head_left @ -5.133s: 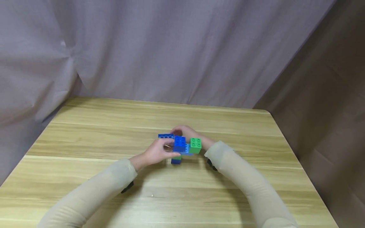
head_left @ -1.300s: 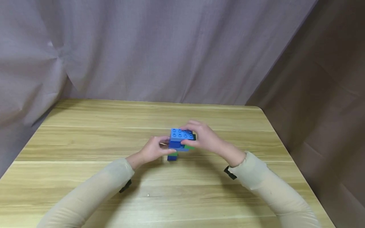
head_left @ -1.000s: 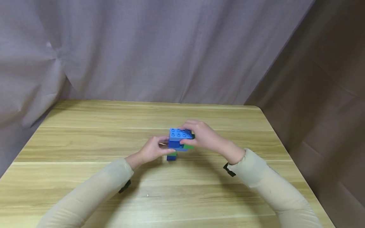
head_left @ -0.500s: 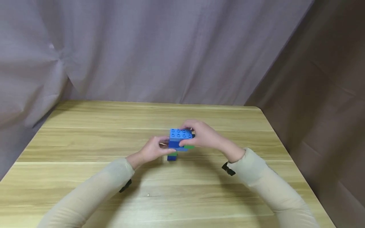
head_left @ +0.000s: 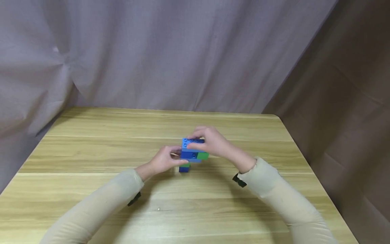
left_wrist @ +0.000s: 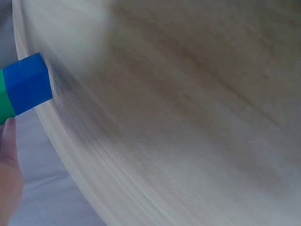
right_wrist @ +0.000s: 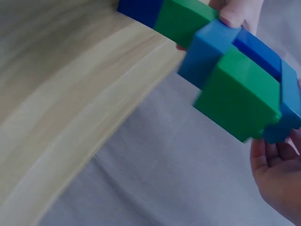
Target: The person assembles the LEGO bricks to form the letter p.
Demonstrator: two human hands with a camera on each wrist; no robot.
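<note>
Blocks [head_left: 192,154], stacked, mid-table [head_left: 91,152]: left hand [head_left: 164,161] grips base, right hand [head_left: 210,144] pinches top; uneven pressure risks toppling.

Brick stack [head_left: 192,154] blue, green; table [head_left: 91,142] pale wood-grain; curtain [head_left: 152,51] grey.

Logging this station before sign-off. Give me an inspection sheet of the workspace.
Surface: wooden table, light grain.
Job's things: block stack of blue and green bricks, light blue brick on top.
Clutter: nothing seen.
Grips: left hand holds the stack's left side; right hand lies over the top brick, fingers curled round it.
Cables: nothing seen; a dark strap shows at each cuff.
Surroundings: grey curtain behind and to the right.
</note>
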